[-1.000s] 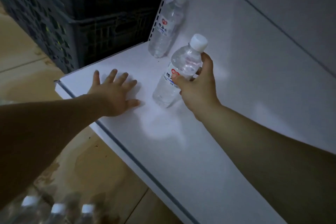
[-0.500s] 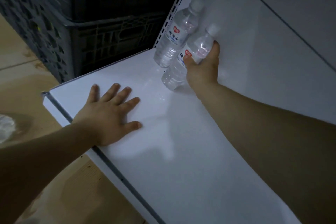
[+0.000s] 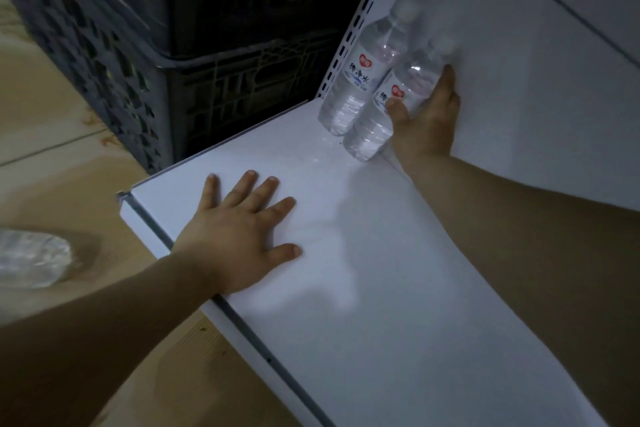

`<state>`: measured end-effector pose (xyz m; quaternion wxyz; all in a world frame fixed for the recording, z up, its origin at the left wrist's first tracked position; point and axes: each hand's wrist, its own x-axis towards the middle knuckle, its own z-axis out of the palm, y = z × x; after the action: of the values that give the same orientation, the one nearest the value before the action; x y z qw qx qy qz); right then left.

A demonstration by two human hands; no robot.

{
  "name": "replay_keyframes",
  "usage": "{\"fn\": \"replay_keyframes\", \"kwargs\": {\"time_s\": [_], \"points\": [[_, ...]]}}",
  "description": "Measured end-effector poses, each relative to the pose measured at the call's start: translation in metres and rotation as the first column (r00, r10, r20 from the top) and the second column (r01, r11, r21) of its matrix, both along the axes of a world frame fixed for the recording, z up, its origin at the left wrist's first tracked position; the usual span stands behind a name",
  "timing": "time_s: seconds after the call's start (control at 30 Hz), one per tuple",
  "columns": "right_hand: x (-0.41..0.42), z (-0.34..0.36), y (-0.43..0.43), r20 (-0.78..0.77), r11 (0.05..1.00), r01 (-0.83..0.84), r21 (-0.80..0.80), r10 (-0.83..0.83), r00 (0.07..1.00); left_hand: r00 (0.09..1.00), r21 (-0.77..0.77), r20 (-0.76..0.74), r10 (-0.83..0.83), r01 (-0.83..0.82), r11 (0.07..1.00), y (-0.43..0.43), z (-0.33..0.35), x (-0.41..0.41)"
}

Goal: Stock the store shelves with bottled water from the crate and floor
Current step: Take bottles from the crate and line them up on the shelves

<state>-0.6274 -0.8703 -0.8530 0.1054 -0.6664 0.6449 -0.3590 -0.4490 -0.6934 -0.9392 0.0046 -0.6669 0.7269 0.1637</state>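
Observation:
Two clear water bottles with white caps and red-logo labels stand at the back left corner of the white shelf (image 3: 346, 305). The first bottle (image 3: 360, 76) is beside the slotted upright. Touching it on the right is the second bottle (image 3: 384, 114), which my right hand (image 3: 424, 121) grips round the middle, thumb on the label, against the shelf's back panel. My left hand (image 3: 239, 239) rests flat, fingers spread, on the shelf near its front left corner.
Dark plastic crates (image 3: 145, 45) are stacked left of the shelf, with yellow items showing through the slots. A plastic-wrapped pack of bottles (image 3: 31, 263) lies on the tan tiled floor at the left edge. The white back panel (image 3: 536, 97) rises behind the bottles.
My right hand has carried the second bottle from mid-shelf to the back corner and stood it against the first bottle. My left hand has stayed flat on the shelf.

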Motion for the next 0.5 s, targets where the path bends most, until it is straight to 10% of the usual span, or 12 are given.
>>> {"fn": "replay_keyframes", "kwargs": {"time_s": [0.5], "points": [[-0.029, 0.068, 0.132, -0.415, 0.781, 0.157, 0.605, 0.140, 0.899, 0.959, 0.272, -0.277, 0.055, 0.023, 0.962, 0.022, 0.072, -0.002]]}}
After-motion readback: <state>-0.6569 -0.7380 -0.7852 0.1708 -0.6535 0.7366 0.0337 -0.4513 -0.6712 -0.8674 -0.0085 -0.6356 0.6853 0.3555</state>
